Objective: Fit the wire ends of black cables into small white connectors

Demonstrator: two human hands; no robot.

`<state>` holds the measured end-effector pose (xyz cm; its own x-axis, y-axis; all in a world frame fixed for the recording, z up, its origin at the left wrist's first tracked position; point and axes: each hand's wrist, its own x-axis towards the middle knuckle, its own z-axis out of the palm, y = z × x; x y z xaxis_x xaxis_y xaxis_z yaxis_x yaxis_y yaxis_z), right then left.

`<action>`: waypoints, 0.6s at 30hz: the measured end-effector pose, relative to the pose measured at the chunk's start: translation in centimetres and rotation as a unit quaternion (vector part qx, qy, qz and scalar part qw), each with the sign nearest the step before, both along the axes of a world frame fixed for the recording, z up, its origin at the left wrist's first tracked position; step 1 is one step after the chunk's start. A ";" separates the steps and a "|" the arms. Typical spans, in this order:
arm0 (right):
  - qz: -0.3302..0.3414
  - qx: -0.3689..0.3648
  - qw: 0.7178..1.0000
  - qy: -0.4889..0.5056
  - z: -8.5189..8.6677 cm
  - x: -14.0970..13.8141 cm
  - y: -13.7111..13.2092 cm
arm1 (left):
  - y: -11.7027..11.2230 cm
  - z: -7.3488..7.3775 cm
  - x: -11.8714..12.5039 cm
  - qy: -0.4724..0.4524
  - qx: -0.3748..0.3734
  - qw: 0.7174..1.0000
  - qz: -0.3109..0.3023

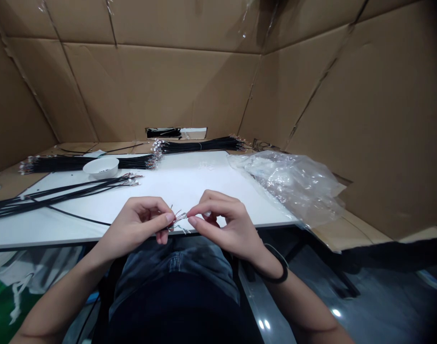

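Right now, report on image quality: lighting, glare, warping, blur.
Head view: the cardboard walls look bent by wide-angle warping; the frame's right edge falls dark; the plastic bag shows pale glare; the floor shows small bright reflections; the wire tips at the left hand's fingers are too fine to show sharply.

Nothing in this view can be read: no text, label, brand, number or sign
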<state>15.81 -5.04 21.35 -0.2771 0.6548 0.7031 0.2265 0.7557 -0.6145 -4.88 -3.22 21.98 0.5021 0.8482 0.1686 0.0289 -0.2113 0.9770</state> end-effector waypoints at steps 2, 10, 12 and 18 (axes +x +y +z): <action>0.005 0.001 1.000 0.003 0.0 0.0 0.0 | 0.1 -0.1 0.0 0.008 0.001 1.000 -0.004; 0.012 -0.014 1.000 -0.011 0.3 0.1 -0.3 | -0.1 -0.3 0.0 0.040 0.007 0.999 0.000; 0.014 -0.015 1.000 -0.014 0.3 0.2 -0.4 | -0.2 -0.3 0.0 0.046 0.008 0.999 0.003; 0.026 -0.016 0.999 -0.014 0.2 0.2 -0.4 | -0.3 -0.3 0.5 0.012 -0.008 1.000 0.002</action>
<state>16.02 -5.44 21.51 -0.3302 0.6612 0.6737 0.2048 0.7469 -0.6326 -4.43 -3.50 21.68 0.5022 0.8529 0.1430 0.0540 -0.1960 0.9791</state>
